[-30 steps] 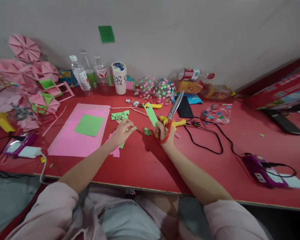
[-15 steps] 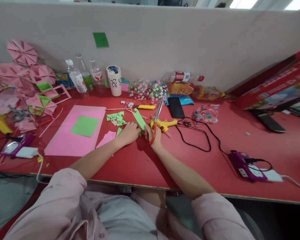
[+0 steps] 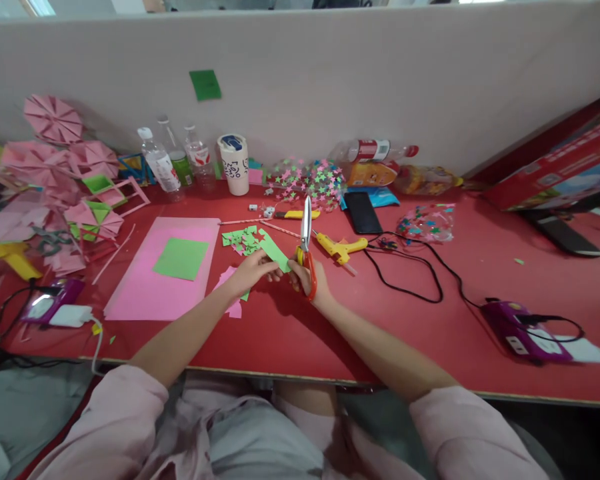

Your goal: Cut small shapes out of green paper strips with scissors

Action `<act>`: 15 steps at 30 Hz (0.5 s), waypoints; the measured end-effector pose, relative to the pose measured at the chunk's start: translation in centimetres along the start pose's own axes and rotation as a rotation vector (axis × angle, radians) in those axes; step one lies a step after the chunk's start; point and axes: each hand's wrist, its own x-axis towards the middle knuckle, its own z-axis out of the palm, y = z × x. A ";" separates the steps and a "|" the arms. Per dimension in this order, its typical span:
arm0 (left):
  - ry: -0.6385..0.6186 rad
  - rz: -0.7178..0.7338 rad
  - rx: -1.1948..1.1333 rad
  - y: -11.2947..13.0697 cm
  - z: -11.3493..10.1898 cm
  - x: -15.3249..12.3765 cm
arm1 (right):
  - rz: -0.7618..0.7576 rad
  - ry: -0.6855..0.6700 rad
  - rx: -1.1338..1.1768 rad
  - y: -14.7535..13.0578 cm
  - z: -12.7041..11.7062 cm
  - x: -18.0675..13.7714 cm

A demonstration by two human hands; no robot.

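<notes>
Place: a paper-craft workstation.
Evidence: red table (image 3: pixel 290 333) against a partition at 12 o'clock; folded pink paper fans (image 3: pixel 53 120) at 10 o'clock; glue gun (image 3: pixel 341 247).

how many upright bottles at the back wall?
3: one white-capped bottle, a green-label bottle behind it, a red-label bottle beside the cup. More bottles lie flat farther right.

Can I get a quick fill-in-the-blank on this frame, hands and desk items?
1. The right hand holds scissors with handles coloured ____.
2. The left hand pinches a paper strip coloured ____.
3. The green square sheet lies on a larger sheet coloured ____.
4. The glue gun on the table is coloured ____.

Missing words: red; green; pink; yellow
</notes>
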 end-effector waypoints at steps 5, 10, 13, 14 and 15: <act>0.001 -0.042 -0.047 -0.8 -0.8 -0.6 | 0.085 -0.089 -0.144 -0.5 0.5 -0.1; 0.144 -0.039 -0.334 -0.9 -1.2 -1.3 | 0.026 -0.109 -0.564 -1.1 -0.4 0.8; 0.034 -0.040 -0.527 -0.7 0.3 -1.9 | -0.019 -0.161 -1.018 -2.1 -0.2 0.9; 0.022 -0.068 -0.544 -0.7 0.9 -1.9 | -0.049 -0.196 -1.129 -2.5 0.1 0.8; 0.055 -0.073 -0.552 -0.7 1.7 -2.0 | -0.098 -0.257 -1.179 -2.9 0.4 0.6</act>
